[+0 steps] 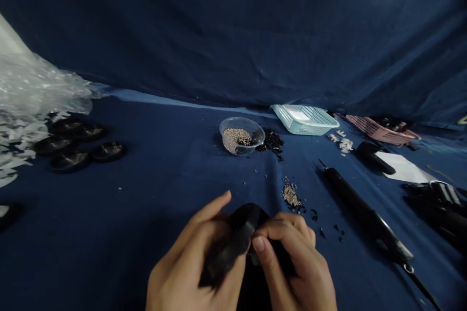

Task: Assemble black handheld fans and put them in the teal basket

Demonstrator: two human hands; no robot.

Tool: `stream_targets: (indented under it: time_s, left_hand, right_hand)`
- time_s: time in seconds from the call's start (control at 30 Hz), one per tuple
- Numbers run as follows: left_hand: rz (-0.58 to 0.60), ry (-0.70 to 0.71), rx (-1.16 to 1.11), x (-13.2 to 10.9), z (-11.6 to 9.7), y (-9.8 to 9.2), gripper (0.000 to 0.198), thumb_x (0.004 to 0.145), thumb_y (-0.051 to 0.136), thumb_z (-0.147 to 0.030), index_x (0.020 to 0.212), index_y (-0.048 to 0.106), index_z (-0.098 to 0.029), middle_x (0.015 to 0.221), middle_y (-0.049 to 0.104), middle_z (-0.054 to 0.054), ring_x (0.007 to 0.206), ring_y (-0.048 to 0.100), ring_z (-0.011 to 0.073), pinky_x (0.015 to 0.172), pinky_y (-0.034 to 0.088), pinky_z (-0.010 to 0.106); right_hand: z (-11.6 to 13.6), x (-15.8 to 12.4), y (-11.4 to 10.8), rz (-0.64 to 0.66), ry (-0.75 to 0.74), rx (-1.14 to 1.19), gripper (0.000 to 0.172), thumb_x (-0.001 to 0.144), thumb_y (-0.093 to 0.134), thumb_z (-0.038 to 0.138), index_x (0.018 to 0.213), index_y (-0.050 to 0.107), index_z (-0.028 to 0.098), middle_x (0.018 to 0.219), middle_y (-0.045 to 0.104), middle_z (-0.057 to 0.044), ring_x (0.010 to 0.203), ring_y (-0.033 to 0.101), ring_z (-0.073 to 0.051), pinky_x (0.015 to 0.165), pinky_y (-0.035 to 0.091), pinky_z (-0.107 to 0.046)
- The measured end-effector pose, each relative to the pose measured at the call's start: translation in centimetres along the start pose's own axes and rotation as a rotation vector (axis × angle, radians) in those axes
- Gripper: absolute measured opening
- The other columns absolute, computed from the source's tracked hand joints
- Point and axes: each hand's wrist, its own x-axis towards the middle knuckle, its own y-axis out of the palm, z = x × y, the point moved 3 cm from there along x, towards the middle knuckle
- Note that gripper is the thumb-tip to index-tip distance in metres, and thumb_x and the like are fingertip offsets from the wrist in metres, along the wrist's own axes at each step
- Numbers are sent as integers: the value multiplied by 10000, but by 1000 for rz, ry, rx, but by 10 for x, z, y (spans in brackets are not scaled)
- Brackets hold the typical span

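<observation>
Both my hands meet at the bottom middle of the head view, around a black plastic part (233, 245) with a curved rim. My left hand (195, 257) is wrapped round the part's left side, its index finger stretched up past the edge. With thumb and index finger pinched, my right hand (292, 257) presses at the part's right side; whatever small piece lies between those fingertips is hidden. Just beyond my right hand lies a small pile of screws (291, 195) on the blue cloth, with little black pieces (314, 215) scattered beside it.
A clear bowl (242, 148) holds more screws, next to a heap of small black pieces (272, 143). An electric screwdriver (365, 211) lies at right. Behind are a light-blue basket (310, 129) and a pink basket (379, 131). Round black parts (71, 160), white pieces (16, 148) and plastic bags (44, 87) lie left.
</observation>
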Motion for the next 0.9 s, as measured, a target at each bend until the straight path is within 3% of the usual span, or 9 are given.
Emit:
stream_targets:
  time_s: [0.13,0.37,0.63,0.9]
  left_hand:
    - [93,-38,-96,5,9,1,363,852,620,-256,1205,551,-306,1195,689,-13,991,701,166,857,582,243]
    - [233,-41,-138,7,16,6,319,894,585,-273,1208,602,-326,1123,699,-20,1023,682,139,858,565,184]
    - [194,136,-46,9,10,5,376,904,542,-190,1254,572,-324,1189,673,-26,1046,656,155,862,559,232]
    - [174,1,-46,1,14,9,338,915,554,-258,1235,579,-363,1092,700,-52,963,689,117,785,569,174]
  right_hand:
    - [1,2,3,35,34,8,157,866,585,141,952,558,269,846,670,49,877,583,-182,781,365,-357]
    - [9,9,7,18,226,154,130,880,554,138,907,593,259,830,651,46,812,571,-163,749,341,-354]
    - [16,13,9,-1,297,197,123,871,498,139,826,588,211,792,633,0,755,547,-181,718,334,-355]
    - [14,15,7,6,312,225,117,831,536,135,796,614,216,764,651,17,746,565,-175,731,337,-352]
